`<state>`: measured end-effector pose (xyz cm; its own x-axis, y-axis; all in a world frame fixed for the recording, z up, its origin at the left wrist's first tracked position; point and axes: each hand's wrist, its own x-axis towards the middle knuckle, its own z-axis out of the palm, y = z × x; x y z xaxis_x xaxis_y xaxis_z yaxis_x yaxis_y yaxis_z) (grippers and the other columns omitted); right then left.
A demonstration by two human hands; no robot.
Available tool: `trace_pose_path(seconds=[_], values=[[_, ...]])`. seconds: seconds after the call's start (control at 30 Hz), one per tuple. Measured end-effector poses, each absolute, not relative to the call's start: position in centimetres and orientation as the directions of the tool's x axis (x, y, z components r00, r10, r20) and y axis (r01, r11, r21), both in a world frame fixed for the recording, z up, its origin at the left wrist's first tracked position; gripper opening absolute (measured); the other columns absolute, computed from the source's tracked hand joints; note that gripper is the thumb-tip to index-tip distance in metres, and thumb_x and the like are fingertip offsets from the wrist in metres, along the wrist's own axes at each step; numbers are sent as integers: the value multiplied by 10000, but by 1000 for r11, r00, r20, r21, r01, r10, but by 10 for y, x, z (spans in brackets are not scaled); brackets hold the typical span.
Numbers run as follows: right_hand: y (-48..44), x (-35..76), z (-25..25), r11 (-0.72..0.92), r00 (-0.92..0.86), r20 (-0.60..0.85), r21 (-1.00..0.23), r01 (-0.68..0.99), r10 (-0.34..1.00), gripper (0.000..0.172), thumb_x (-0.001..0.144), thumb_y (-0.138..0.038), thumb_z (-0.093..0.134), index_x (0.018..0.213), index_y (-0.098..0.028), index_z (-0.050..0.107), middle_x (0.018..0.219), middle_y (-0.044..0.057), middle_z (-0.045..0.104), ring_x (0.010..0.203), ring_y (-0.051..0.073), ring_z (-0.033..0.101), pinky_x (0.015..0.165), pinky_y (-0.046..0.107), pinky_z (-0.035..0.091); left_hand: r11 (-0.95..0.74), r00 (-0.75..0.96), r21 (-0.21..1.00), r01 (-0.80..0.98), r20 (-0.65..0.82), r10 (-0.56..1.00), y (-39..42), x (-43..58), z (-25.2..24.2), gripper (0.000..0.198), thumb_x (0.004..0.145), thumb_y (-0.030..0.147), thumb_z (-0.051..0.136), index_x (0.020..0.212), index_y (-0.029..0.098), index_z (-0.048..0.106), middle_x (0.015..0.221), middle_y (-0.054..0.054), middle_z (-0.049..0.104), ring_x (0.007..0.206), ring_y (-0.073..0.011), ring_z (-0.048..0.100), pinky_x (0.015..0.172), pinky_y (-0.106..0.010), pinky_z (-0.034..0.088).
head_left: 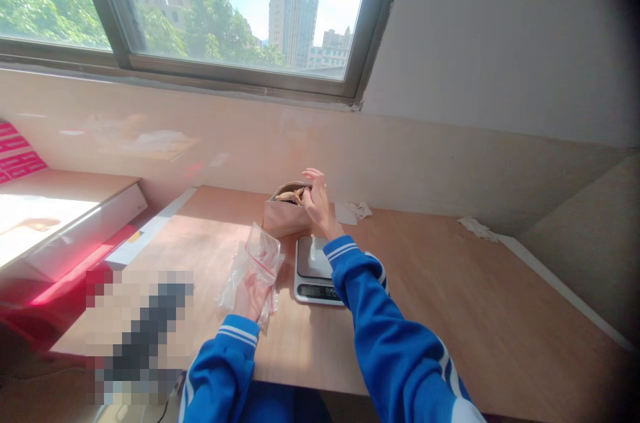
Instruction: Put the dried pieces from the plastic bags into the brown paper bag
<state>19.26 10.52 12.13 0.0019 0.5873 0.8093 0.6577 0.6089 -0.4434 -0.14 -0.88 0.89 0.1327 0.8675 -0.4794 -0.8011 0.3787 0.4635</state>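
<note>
A clear zip bag (263, 246) with a red seal line stands up from my left hand (251, 297), whose fingers are closed on it and seen partly through the plastic. More clear bags (227, 283) lie around that hand on the table. My right hand (317, 204) is at the right side of a brown open-topped container (283, 217) holding light brown, dried-looking pieces (287, 197). Its thumb and forefinger come together at the rim, while the other fingers are raised; what they pinch is too small to name. Below my right wrist sits a kitchen scale (313, 259), partly covered by the sleeve.
The wooden table (425, 276) reaches back to the wall. Crumpled white paper (357, 211) lies behind the right hand, and another white scrap (477, 229) farther right. At the left stands another table (65, 193) with red material (65, 289) below. A pixelated patch hides the left front.
</note>
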Motion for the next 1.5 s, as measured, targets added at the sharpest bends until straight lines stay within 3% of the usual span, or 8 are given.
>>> trace_pose_path(seconds=[0.13,0.23,0.37,0.57,1.03,1.17,1.33,1.5], values=[[107,188,122,509,48,754,-488,709,655,391,726,-51,371,1063,-182,519,1150,86,540,1103,221,464,959,382,348,319,80,503,-803,-440,894,-10,0,9,405,805,59,434,1191,91,554,944,-99,708,932,-219,666,788,-279,568],[103,186,126,469,20,707,-490,735,707,285,826,-103,357,973,-196,583,1031,70,612,1009,225,507,925,378,351,310,89,511,-802,-411,907,-11,1,11,432,781,54,441,1197,93,553,944,-106,714,979,-237,654,821,-292,565],[83,189,134,576,-132,707,-438,691,695,292,935,-331,384,1161,-246,548,1160,35,608,1094,215,497,987,389,313,312,107,513,-799,-389,915,-12,0,12,429,771,74,459,1189,101,552,1013,-121,699,1032,-250,632,825,-295,564],[44,202,126,652,-347,658,-293,699,668,728,759,-514,651,1381,-298,340,1345,48,483,1206,254,430,1017,412,305,208,110,454,-866,-233,966,-20,-4,17,393,853,241,396,1187,103,552,1146,-137,646,1169,-267,542,842,-319,546],[31,141,77,312,-50,607,-334,889,793,557,803,-373,636,1293,-227,415,1267,133,495,1186,306,413,972,495,295,261,223,430,-864,-139,965,-22,-10,57,464,837,273,442,1287,168,486,1190,-120,621,1206,-278,509,990,-427,441],[43,122,69,218,-12,541,-320,922,841,557,794,-255,631,1298,-213,398,1262,159,469,1187,332,397,971,570,278,219,138,557,-801,-185,973,-27,-19,67,424,774,251,533,1181,141,570,1144,-128,645,1084,-284,597,941,-416,472],[55,116,46,208,-8,527,-321,924,850,511,797,-180,601,1274,-204,416,1248,177,464,1189,349,388,950,563,308,166,-29,858,-486,-206,978,-27,-42,56,468,626,125,708,1076,122,580,896,-95,701,710,-217,682,626,-282,535],[53,124,21,220,-32,444,-378,899,895,487,774,-147,607,1240,-204,475,1207,152,495,1127,309,459,926,450,370,177,-25,892,-415,-205,978,-33,-47,58,402,700,188,684,1083,139,573,789,-40,675,598,-185,678,517,-217,502]])
